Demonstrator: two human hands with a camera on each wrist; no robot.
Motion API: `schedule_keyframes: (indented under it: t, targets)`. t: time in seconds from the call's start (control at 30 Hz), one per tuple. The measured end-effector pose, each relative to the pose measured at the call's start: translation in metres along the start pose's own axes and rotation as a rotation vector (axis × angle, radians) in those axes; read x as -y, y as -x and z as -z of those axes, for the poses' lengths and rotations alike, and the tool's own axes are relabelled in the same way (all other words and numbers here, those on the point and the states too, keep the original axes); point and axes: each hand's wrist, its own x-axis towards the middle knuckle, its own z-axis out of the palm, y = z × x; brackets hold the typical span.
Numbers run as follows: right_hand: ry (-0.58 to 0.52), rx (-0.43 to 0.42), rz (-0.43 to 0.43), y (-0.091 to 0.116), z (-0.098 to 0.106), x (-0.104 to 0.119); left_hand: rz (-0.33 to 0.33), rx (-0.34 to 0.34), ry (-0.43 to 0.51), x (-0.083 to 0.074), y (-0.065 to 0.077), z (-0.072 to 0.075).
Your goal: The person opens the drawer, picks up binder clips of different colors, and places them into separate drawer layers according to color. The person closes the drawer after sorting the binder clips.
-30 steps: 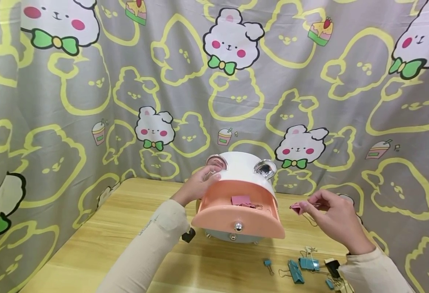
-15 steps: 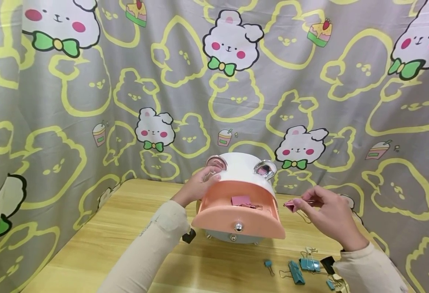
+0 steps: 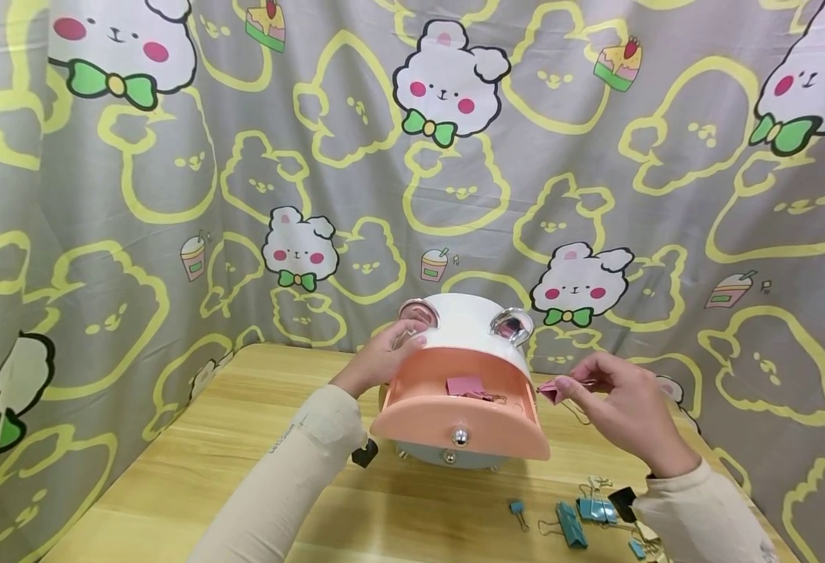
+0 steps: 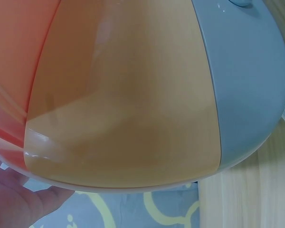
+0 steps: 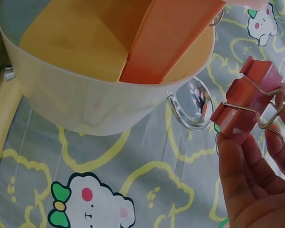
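A white desktop drawer box [image 3: 464, 319] with silvery ears stands on the wooden table. Its top orange drawer [image 3: 419, 426] is pulled out, and pink binder clips [image 3: 464, 386] lie inside. My left hand [image 3: 375, 361] holds the box at its upper left, thumb and fingers by the left ear; the left wrist view has only part of that hand, at the rim. To the right of the drawer, my right hand [image 3: 626, 403] pinches another pink binder clip [image 5: 251, 102], its wire handles towards the palm. This clip is close to the box's right side.
Teal binder clips [image 3: 570, 525] lie at the table's front right, with a black clip [image 3: 622, 504] and yellowish ones partly behind the right sleeve. A black clip [image 3: 365, 453] lies left of the box. Patterned curtain [image 3: 356, 156] surrounds the table [image 3: 194, 469].
My right hand has moved left with the pink binder clip, bringing it closer to the open drawer. The left hand and the box have stayed in place.
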Motion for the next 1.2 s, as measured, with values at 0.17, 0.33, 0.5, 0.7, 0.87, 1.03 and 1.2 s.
schedule_keyframes:
  t: [0.17,0.33,0.5,0.7,0.87,1.03,1.2]
  targets:
    - [-0.017,-0.001,0.016,-0.002,-0.002,0.003,0.010,-0.001,-0.008,0.001,0.000,0.000]
    - [-0.011,-0.008,0.033,-0.004,-0.003,0.005,0.028,0.005,-0.004,0.003,-0.001,-0.001]
    - [-0.013,-0.022,0.057,-0.005,-0.004,0.006,0.024,0.006,-0.005,0.003,-0.001,-0.001]
    - [-0.041,-0.004,0.061,-0.007,-0.006,0.007,0.024,0.013,0.008,0.003,0.000,-0.001]
    - [-0.041,-0.001,0.066,-0.008,-0.008,0.009,0.023,0.015,0.011,0.002,0.000,0.000]
    - [-0.027,-0.030,0.120,-0.010,-0.010,0.012,0.015,0.015,0.012,0.002,0.000,0.000]
    - [-0.040,0.007,0.145,-0.011,-0.015,0.014,0.022,0.014,0.013,0.002,0.000,-0.001]
